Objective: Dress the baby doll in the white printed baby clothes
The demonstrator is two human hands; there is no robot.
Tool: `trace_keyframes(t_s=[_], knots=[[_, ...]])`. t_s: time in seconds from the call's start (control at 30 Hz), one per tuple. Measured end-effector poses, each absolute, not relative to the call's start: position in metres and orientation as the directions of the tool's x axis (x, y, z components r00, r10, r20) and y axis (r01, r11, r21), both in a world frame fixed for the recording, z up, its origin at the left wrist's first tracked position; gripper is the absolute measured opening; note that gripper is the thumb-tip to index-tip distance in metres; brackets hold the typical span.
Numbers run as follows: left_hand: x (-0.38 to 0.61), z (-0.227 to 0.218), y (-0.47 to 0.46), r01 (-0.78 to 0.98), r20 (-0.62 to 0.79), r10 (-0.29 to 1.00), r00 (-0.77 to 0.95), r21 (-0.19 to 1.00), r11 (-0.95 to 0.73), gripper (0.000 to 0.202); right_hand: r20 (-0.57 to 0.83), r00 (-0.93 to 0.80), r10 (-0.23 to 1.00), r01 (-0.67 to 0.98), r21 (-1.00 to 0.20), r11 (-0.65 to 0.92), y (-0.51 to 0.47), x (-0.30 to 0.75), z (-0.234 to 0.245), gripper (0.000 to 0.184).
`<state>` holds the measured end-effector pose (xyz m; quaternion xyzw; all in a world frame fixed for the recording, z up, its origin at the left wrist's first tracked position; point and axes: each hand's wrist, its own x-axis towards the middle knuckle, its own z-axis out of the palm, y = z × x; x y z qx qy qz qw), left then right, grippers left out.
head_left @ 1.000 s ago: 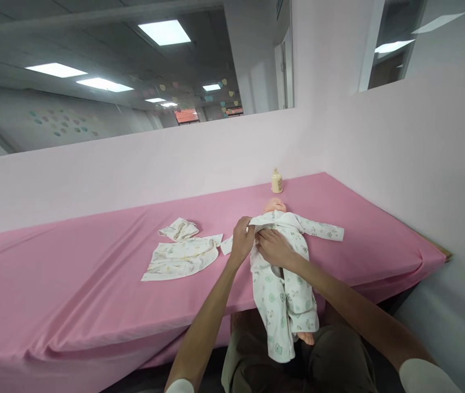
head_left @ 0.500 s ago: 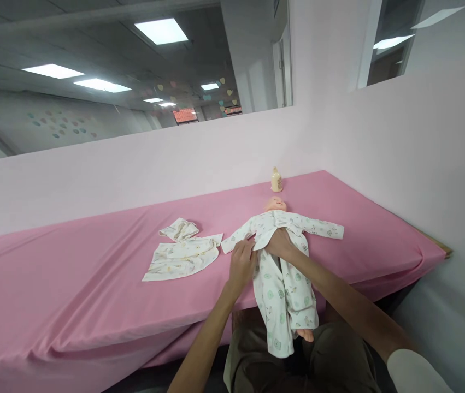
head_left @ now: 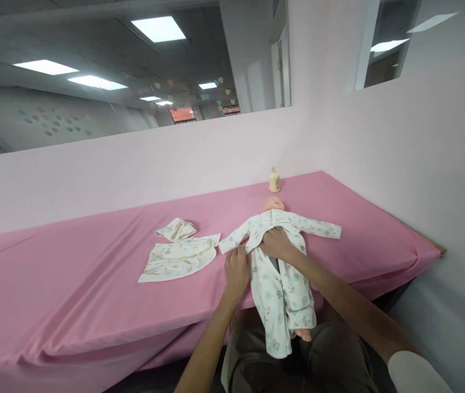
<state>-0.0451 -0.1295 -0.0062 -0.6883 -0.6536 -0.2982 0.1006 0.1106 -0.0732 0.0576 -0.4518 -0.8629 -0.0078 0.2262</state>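
Observation:
A baby doll [head_left: 274,204] lies on its back near the table's front edge, dressed in a white patterned romper [head_left: 282,292]. Both sleeves are spread out, and one foot [head_left: 304,334] pokes from a leg end that hangs past the edge. The romper's front is open, with a loose flap over the belly. My left hand [head_left: 237,270] pinches the flap's edge on the left side. At the middle of the chest, my right hand [head_left: 276,243] is closed on the romper's front, its fingertips partly hidden beneath the cloth.
A pink cloth [head_left: 105,284] covers the table. Left of the doll lie a small white patterned garment [head_left: 181,257] and a folded cloth piece [head_left: 176,229]. A cream bottle [head_left: 274,181] stands behind the head, near the wall. My knees are under the front edge.
My left hand has shifted slightly left and down with the flap's edge. My right hand has moved a little left under the cloth. The view has also shifted slightly.

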Motion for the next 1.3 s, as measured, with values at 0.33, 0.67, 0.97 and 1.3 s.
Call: trace_keyframes(t_s=[0.33, 0.67, 0.97, 1.3], knots=[[-0.041, 0.005, -0.144, 0.856, 0.439, 0.898, -0.041, 0.479, -0.195, 0.012, 0.622, -0.518, 0.587, 0.577, -0.253, 0.777, -0.101, 0.167, 0.042, 0.029], [-0.001, 0.043, -0.122, 0.852, 0.590, 0.786, 0.187, 0.300, -0.428, 0.017, 0.686, -0.130, 0.716, 0.803, -0.350, 0.481, -0.073, 0.213, 0.025, 0.025], [0.000, 0.042, -0.120, 0.757, 0.514, 0.779, 0.359, 0.328, -0.565, 0.027, 0.678, -0.322, 0.660, 0.752, -0.241, 0.614, -0.108, 0.216, 0.000, 0.021], [0.027, 0.059, -0.127, 0.729, 0.559, 0.711, 0.428, 0.251, -0.636, 0.021, 0.561, -0.253, 0.788, 0.765, -0.383, 0.518, -0.065, 0.242, -0.013, 0.022]])
